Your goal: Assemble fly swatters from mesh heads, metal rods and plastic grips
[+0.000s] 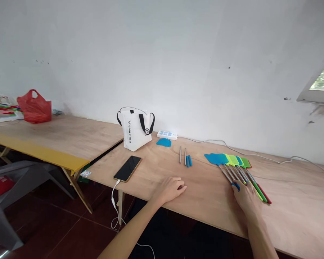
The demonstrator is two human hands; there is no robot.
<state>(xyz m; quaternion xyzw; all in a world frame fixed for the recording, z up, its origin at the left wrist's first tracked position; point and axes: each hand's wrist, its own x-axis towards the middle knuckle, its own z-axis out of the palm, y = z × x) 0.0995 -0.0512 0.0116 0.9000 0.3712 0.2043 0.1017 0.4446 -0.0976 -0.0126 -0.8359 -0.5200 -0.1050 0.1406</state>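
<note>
My left hand [170, 189] rests on the wooden table with its fingers curled in, and nothing shows in it. Ahead of it lie two metal rods [185, 156] and two short blue handle grips [189, 161]. Flat blue swatter heads [164, 142] lie farther back. To the right, several fly swatters [233, 160] are fanned side by side, with blue, yellow-green and green heads, metal shafts and coloured grips. My right hand [247, 196] is over their handles, its fingers closed round a blue grip [235, 185] at the row's left side. The hand partly hides the other handles.
A phone [127, 168] on a white charging cable lies at the table's left, before a white bag [136, 131] with black handles. A power strip [167, 135] sits by the wall. Another table [70, 133] bears a red plastic bag [34, 108]; a grey chair [29, 183] stands below.
</note>
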